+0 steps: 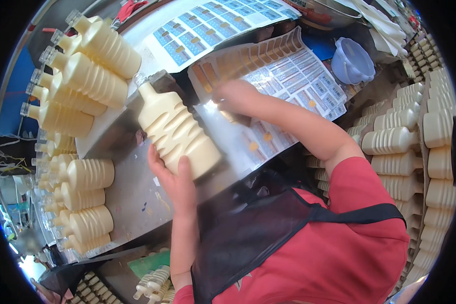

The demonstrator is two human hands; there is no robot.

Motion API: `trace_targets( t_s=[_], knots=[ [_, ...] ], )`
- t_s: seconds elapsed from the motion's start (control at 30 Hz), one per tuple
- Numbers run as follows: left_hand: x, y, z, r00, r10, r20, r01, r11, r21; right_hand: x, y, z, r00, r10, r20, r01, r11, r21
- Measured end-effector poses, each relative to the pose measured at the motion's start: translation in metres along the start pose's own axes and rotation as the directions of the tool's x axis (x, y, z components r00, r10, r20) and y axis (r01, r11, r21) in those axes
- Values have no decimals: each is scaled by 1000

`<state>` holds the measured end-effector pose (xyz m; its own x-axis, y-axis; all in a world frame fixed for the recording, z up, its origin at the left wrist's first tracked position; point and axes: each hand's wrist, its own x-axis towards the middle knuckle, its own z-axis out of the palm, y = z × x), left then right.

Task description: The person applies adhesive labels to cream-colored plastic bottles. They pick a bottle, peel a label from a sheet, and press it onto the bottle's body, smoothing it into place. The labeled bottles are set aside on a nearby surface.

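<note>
A cream-coloured plastic bottle [180, 129] with a ribbed body and a clear neck lies tilted over the metal work surface, its neck pointing up and left. My left hand [169, 175] is closed round its lower end, thumb on the near face. To the right, my right hand [233, 96] is curled over a sheet of printed labels [294, 76]. Motion blurs its fingers, so what they pinch cannot be made out. A brownish-gold strip [237, 118] shows just under this hand. Several slots along the sheet's upper part look bare brown.
Several cream bottles [93, 76] lie stacked along the left edge, necks outward. Another label sheet [207, 30] lies at the back. A lilac bucket [352, 61] stands at the back right. Rows of bottles [390, 142] fill racks on the right; more bottles [154, 281] lie below.
</note>
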<state>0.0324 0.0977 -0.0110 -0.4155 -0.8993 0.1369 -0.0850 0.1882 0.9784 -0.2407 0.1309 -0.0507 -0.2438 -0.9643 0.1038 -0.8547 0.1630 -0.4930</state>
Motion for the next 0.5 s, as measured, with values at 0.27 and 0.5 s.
trace_targets(
  t_s=[0.27, 0.5],
  knots=[
    [0, 12, -5, 980, 197, -31, -172, 914, 368, -7, 2, -12, 991, -25, 129, 35, 997, -76],
    [-10, 53, 20, 824, 531, 196, -566, 758, 326, -15, -11, -23, 991, 63, 120, -59, 998, -34]
  ],
)
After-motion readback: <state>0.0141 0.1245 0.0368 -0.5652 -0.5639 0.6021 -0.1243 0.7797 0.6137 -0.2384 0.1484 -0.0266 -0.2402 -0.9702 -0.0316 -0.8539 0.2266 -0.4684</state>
